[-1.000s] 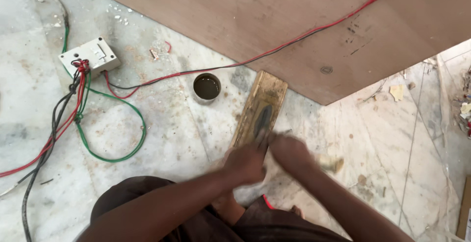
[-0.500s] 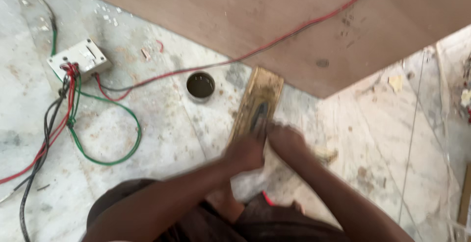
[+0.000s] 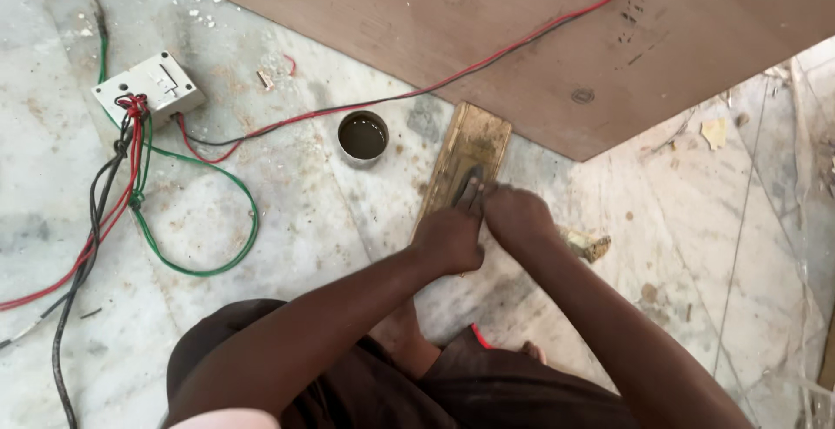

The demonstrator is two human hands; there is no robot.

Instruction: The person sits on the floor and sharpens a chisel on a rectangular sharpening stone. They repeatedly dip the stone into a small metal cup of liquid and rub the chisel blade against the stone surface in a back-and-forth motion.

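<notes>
Both hands, left hand (image 3: 450,239) and right hand (image 3: 518,217), press a blade (image 3: 468,189) onto the stone (image 3: 470,146).

Sharpening stone (image 3: 467,155): yellowish, rough, oil-stained. Floor (image 3: 261,211): marble, dusty, matt. Board (image 3: 452,20): plywood, smooth, matt brown.

The sharpening stone (image 3: 467,155) is a long yellowish-brown block that lies flat on the marble floor, its long axis pointing toward 1 o'clock. Its upper end touches the edge of the plywood sheet. A dark worn patch is in its middle. On this patch lies a small dark blade (image 3: 468,191), pressed flat, partly hidden under fingers.
</notes>
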